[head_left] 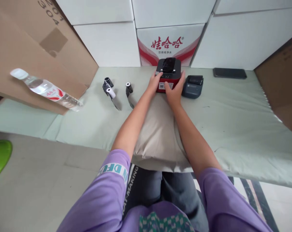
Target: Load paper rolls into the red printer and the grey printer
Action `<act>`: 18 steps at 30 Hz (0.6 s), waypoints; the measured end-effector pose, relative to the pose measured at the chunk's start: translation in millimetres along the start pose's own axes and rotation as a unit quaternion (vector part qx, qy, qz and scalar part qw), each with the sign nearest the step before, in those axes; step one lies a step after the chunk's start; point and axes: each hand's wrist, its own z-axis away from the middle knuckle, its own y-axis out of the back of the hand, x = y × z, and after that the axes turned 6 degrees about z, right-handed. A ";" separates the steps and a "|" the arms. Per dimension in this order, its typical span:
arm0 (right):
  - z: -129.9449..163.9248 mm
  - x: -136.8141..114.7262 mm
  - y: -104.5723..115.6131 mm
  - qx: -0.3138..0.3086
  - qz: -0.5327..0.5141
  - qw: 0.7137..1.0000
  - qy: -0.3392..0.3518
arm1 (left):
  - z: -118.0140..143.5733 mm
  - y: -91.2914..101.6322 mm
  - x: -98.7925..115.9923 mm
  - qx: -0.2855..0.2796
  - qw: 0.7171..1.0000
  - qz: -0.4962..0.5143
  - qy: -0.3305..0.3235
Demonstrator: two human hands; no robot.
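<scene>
A red and black label printer point(175, 67) with a dark glossy panel on top and a white sticker on its front stands at the back of the covered surface. My left hand point(155, 83) grips its left side, thumb near the top edge. At the right side, my right hand point(175, 91) closes around the body, with the thumb on the front by the sticker. Just right of that hand sits a smaller dark blue portable printer point(192, 87). To the left lie small black-backed paper rolls, one white roll point(111, 93) and another roll point(129, 87), their strips partly unrolled.
A water bottle point(49, 91) leans at the left by a large cardboard box point(39, 48). White cartons point(170, 32) form a wall behind. A black phone point(229, 73) lies at the back right, near another cardboard box point(281, 77). The pale green cloth point(245, 129) has a front edge above my legs.
</scene>
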 end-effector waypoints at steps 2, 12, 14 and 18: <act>-12.9 6.5 -0.3 -0.026 -0.019 0.999 0.006 | 1.2 -3.7 -7.8 0.003 1.000 0.017 0.006; 54.8 -68.0 106.9 -0.024 -0.042 0.996 0.079 | 128.1 8.9 31.7 -0.007 0.998 0.022 -0.054; 91.1 -79.6 129.1 -0.022 -0.045 0.997 0.060 | 168.0 15.1 36.9 -0.010 0.997 -0.001 -0.075; 146.2 -73.4 137.9 -0.026 -0.081 0.996 0.017 | 217.9 25.5 28.0 -0.011 0.996 -0.021 -0.086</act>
